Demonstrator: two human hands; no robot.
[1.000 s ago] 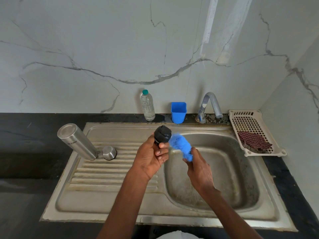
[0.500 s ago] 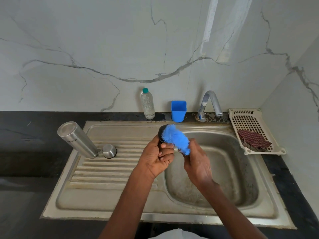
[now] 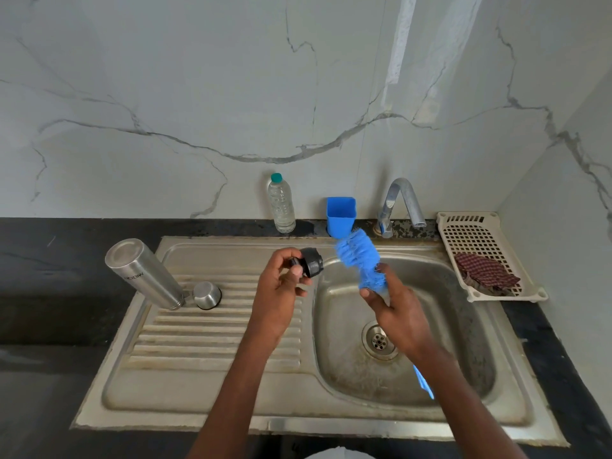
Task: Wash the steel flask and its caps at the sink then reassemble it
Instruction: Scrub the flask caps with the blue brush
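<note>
My left hand [image 3: 281, 293] pinches a black inner cap [image 3: 309, 262] over the left rim of the sink basin [image 3: 463, 376]. My right hand [image 3: 399, 313] grips a blue bottle brush [image 3: 359, 260] just below its bristles, and the bristle head points up and left, a little apart from the cap. The brush handle's end shows below my right forearm. The steel flask [image 3: 142, 274] lies upside down and tilted on the drainboard's far left. A small steel outer cap [image 3: 207, 294] sits by its mouth.
A clear water bottle [image 3: 281, 205] and a blue cup [image 3: 341, 215] stand behind the sink, beside the tap [image 3: 402, 203]. A white perforated tray [image 3: 477, 233] at the right holds a dark checked cloth [image 3: 485, 273]. Black counter surrounds the sink.
The brush has come off the black cap and swung to the right and up. My left hand turned the cap so its side faces the brush.
</note>
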